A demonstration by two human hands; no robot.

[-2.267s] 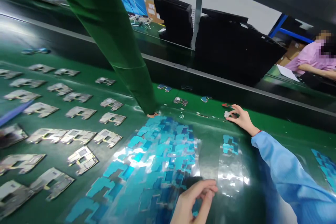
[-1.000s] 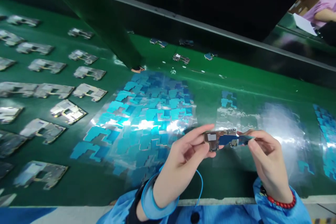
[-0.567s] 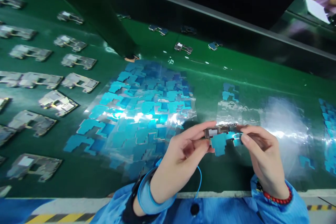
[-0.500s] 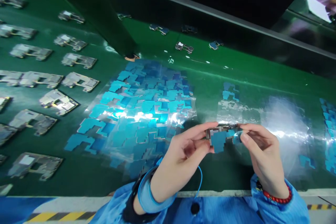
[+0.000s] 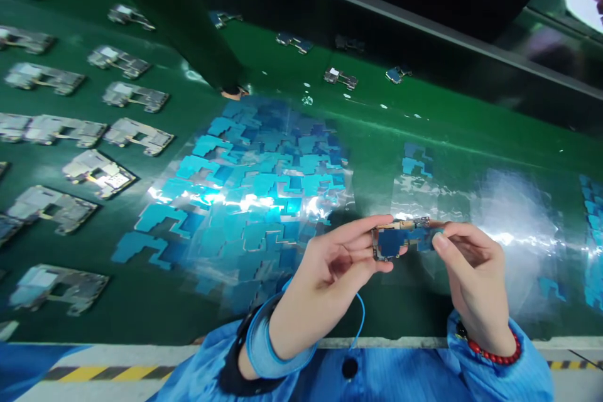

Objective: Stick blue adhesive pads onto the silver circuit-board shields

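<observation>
Between my two hands, above the green mat [image 5: 377, 314], is a small circuit board [image 5: 396, 239] with a blue film piece on its face. My left hand [image 5: 342, 257] grips the board's left end, the fingers behind and the thumb below. At the right end, my right hand [image 5: 473, 264] pinches the board between thumb and forefinger. To the left of my hands, many blue film cutouts [image 5: 254, 185] lie on clear sheets. Beyond the board, a few more blue cutouts [image 5: 417, 160] stick to another clear sheet.
Rows of circuit boards [image 5: 59, 132] cover the mat on the left. Several boards [image 5: 340, 78] lie along the back. A dark post [image 5: 188, 31] stands at the back left, and a ledge [image 5: 377, 0] runs across the rear. More blue cutouts [image 5: 593, 226] are at the far right.
The board has tilted in my hands, so its face turns more towards me and the blue film now looks flat against it. The view has shifted slightly.
</observation>
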